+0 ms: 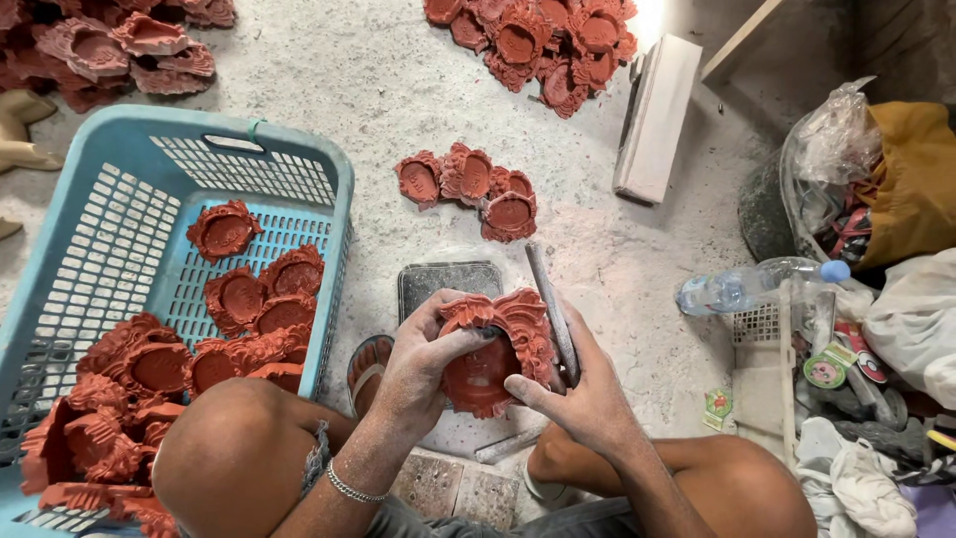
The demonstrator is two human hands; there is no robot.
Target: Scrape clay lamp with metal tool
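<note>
Dozens of red-brown moulded clay lamps with scalloped rims lie heaped in the pale blue slotted plastic basket (119, 209) at the left, which stands on the dusty grey floor (398, 90). Just right of the basket, the left hand (423, 364) wraps its fingers (448, 309) tightly around the top edge of one red-brown scalloped clay lamp (493, 349), held above the person's knees at centre. The right hand (588, 399) steadies the lamp's right side, its fingers clamped on a slim grey metal file (553, 309) laid against the rim. Behind the hands sits a dark square tray (448, 279). Farther right lie a white wooden block (657, 115) and a clear plastic water bottle (757, 284).
</note>
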